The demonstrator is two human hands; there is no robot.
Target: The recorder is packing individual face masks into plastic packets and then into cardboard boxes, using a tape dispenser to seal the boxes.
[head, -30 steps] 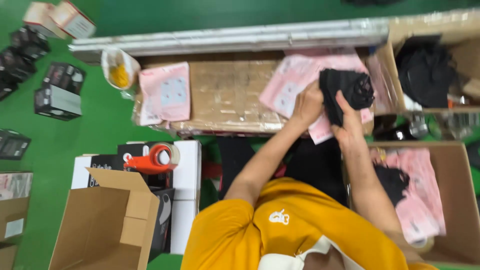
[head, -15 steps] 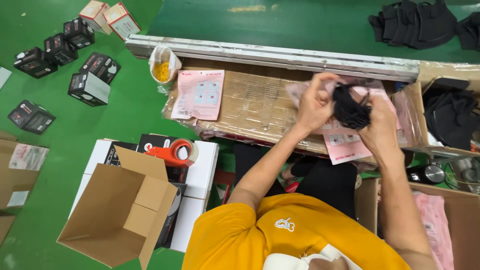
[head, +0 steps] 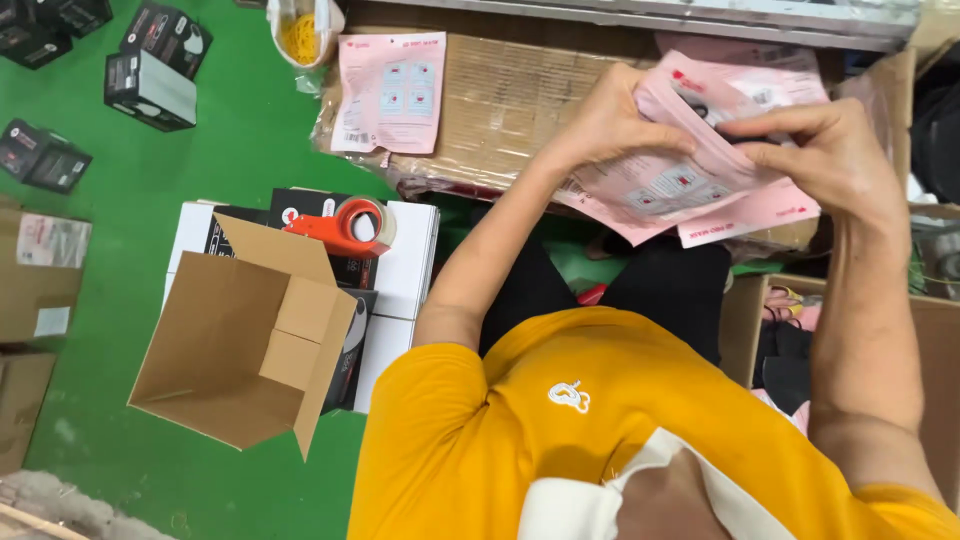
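Black item gone; hands point(head: 610, 125) grip pouch point(head: 680, 170).

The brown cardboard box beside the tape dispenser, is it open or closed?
Open: the cardboard box has its flaps spread outward, and its bare inside shows.

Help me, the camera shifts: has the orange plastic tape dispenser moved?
No. The tape dispenser still sits on the white boxes, beside the open brown carton.

Packing area of a warehouse or workshop: green painted floor point(head: 230, 140), open brown cardboard carton point(head: 245, 335), orange tape dispenser point(head: 345, 228), small black retail boxes point(head: 150, 88), flat pink printed pouches point(head: 390, 92).
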